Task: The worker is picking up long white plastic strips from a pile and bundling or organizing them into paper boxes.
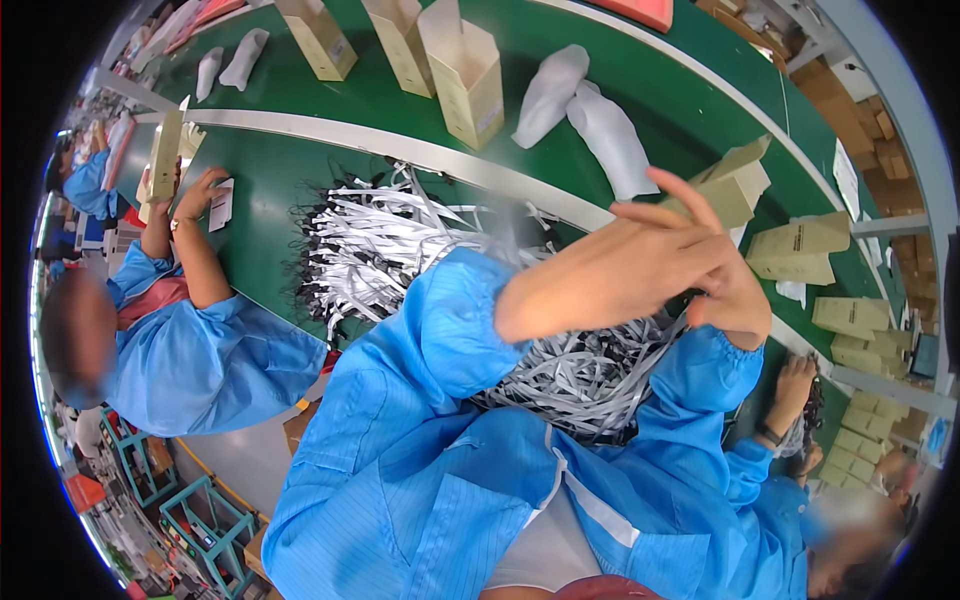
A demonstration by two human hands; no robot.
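My left hand (615, 275) reaches across to the right, above a heap of white strap-like cords with black ends (580, 375). It overlaps my right hand (742, 295); the fingers I can make out on the left hand are curled, and what they hold, if anything, is hidden. Two fingers, which look like my right hand's, stretch toward the upper left, partly blurred. Just beyond the hands stands an open cream carton (738, 185); whether a finger touches it I cannot tell. Another pile of the white cords (375, 240) lies to the left.
White-wrapped pieces (610, 135) and open cartons (465, 85) stand on the green line beyond a pale rail (300, 125). More cartons (800, 248) line the right. A co-worker at left holds a carton (165, 155); another person's hand (795, 385) is at right.
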